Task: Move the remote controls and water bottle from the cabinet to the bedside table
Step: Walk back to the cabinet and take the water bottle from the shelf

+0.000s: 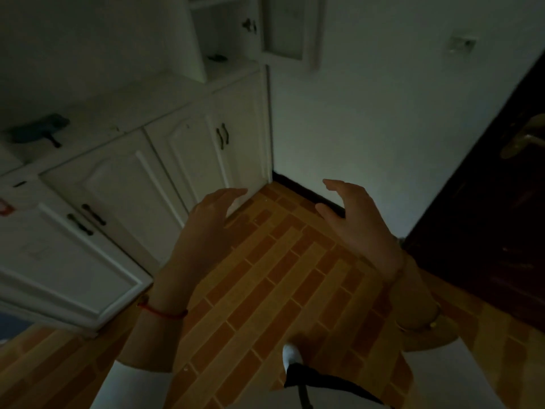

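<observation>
A white cabinet point(124, 184) with panelled doors runs along the left wall, and its countertop point(97, 113) reaches back to an open shelf unit. A dark teal object point(41, 129) lies on the countertop at the left; the blur hides what it is. A small dark object point(217, 58) sits on the open shelf at the back. My left hand point(203, 228) and my right hand point(354, 219) hover over the floor, both empty with fingers spread. No remote control or water bottle can be made out.
An orange brick-pattern tiled floor point(274, 276) lies below my hands. A dark wooden door point(486, 216) with a brass handle stands at the right. The white wall point(368, 113) meets the cabinet in the corner ahead. My foot in a white sock point(290, 354) shows at the bottom.
</observation>
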`<state>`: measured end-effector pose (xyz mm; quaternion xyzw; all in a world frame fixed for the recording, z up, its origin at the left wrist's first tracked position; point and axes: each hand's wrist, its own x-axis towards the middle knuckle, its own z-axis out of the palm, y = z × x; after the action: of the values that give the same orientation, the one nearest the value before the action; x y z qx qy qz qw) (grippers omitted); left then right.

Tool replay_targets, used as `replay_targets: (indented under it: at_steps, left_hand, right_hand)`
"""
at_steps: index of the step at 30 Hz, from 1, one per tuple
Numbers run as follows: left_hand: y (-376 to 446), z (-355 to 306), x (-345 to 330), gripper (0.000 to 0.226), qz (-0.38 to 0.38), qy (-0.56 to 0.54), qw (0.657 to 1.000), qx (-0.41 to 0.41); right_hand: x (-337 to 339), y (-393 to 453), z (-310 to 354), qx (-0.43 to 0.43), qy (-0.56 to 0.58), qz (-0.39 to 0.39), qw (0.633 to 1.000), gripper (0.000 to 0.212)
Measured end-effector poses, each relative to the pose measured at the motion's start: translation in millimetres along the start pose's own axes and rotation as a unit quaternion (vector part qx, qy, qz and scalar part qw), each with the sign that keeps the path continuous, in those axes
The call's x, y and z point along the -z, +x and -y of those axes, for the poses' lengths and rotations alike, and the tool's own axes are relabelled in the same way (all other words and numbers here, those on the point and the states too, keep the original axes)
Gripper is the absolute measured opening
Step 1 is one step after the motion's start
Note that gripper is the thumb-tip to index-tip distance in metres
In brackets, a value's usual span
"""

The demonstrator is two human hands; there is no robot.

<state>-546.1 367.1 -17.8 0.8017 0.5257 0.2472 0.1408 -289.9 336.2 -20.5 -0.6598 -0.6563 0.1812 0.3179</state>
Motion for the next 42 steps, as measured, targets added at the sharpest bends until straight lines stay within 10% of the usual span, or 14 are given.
replay_targets:
  at_steps: [42]
  left_hand:
    - [695.3, 207.2, -44.0, 0.046, -0.107, 0.017, 0.990, 0.093]
  right_hand:
    - [-80.4, 791.2, -87.7, 0.160, 0.043, 0.045, 0.985, 0.051]
